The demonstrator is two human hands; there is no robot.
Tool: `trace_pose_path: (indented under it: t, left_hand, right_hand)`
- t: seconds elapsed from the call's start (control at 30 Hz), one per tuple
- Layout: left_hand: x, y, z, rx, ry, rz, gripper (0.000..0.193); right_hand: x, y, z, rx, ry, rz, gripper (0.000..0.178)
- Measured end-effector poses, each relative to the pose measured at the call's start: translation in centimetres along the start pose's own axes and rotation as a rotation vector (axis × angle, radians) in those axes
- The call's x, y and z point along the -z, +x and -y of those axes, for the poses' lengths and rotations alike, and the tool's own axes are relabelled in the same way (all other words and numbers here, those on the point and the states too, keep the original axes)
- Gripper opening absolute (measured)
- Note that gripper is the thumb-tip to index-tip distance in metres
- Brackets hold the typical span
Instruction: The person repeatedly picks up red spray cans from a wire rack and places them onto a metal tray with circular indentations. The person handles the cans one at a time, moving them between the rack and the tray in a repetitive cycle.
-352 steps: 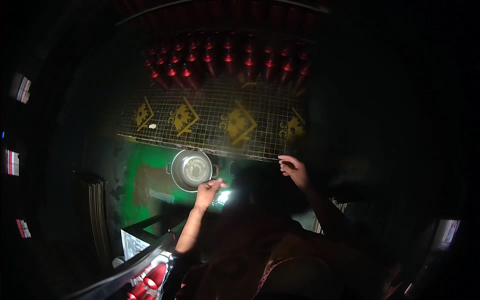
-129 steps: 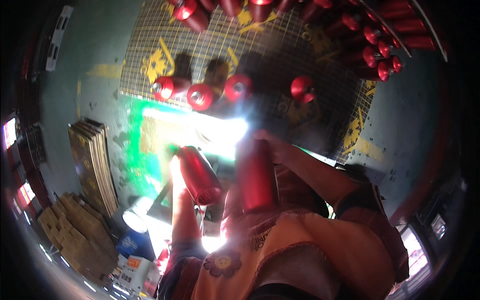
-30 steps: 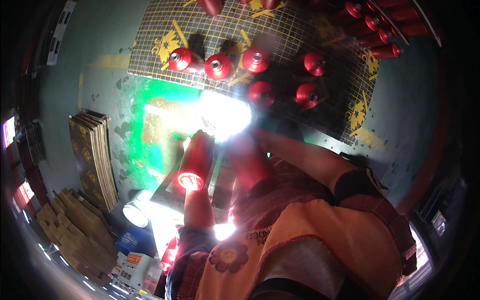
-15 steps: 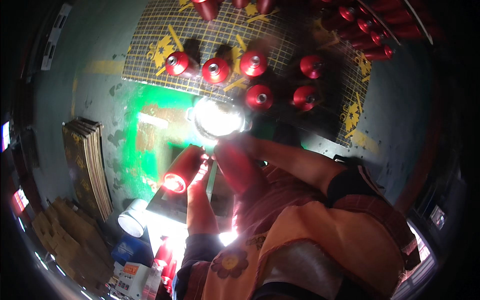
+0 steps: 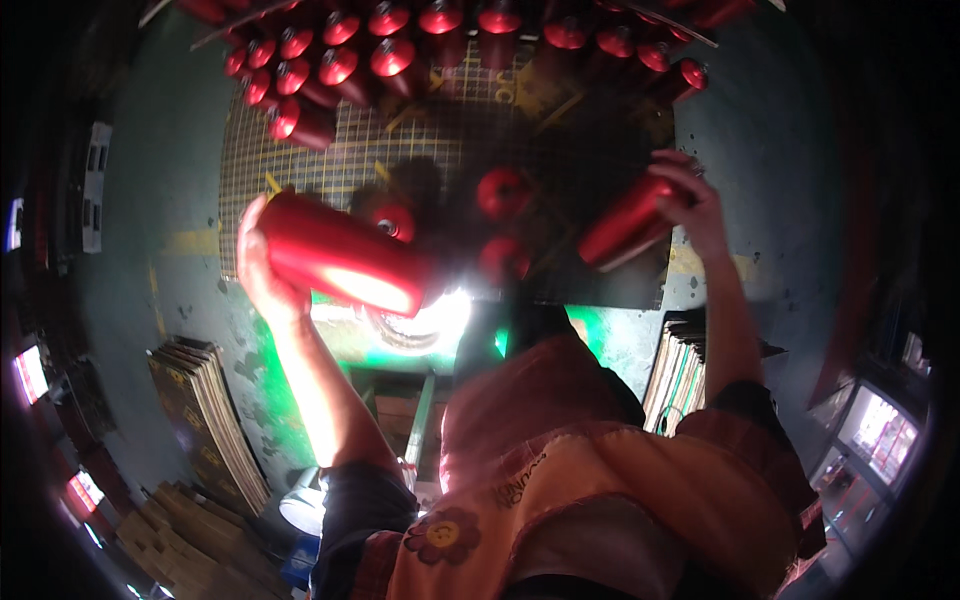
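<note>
My left hand [image 5: 265, 280] is wrapped round the end of a large red metal bottle [image 5: 335, 250], held tilted over the left front of a dark board [image 5: 345, 145] with a yellow grid. Glare whitens this bottle's lower side. At the board's right edge, my right hand [image 5: 697, 207] grips the upper end of another red bottle [image 5: 618, 232], which slants down to the left. Between the two hands stand several like bottles, among them one red bottle [image 5: 393, 220] partly behind the left-hand one and a dimmer red bottle [image 5: 502, 192] in shadow.
Rows of red bottles [image 5: 390, 55] fill the board's far side. A glaring round lamp [image 5: 425, 322] shines near my body at the board's front edge. Stacked boards [image 5: 215, 425] lean at left, more stacked panels [image 5: 672, 375] at right. Flattened cardboard [image 5: 195, 540] lies lower left.
My hands, close together near the lamp before, have spread apart and moved forward over the board, each with a red bottle. The view has swung, bringing the far rows of bottles into sight.
</note>
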State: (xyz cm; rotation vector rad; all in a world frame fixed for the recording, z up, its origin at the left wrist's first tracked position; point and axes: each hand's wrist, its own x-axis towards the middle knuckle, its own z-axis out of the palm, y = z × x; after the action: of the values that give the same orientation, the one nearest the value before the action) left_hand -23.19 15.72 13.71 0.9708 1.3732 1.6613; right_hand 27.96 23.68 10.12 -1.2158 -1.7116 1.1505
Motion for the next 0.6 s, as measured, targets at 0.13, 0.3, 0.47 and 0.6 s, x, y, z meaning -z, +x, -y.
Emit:
trace_pose_path:
  t: [0.13, 0.3, 0.47, 0.6]
  left_hand:
    - [-10.9, 5.1, 5.9, -0.182, 0.493, -0.033, 0.033]
    - [-16.9, 6.0, 17.1, -0.288, 0.922, 0.028, 0.035]
    - [-17.6, 5.6, 20.7, -0.275, 1.068, 0.086, 0.038]
    - [-19.6, 5.1, 16.5, -0.471, 1.125, 0.136, 0.035]
  right_hand:
    - [-2.9, 0.7, -6.1, 0.162, -0.471, -0.194, 0.042]
    - [-4.8, 1.5, -12.3, 0.112, -0.465, -0.259, 0.042]
    - [-4.3, 0.9, -12.1, 0.031, -0.454, -0.065, 0.042]
    - [0.5, 2.0, -9.7, 0.086, -0.355, 0.024, 0.041]
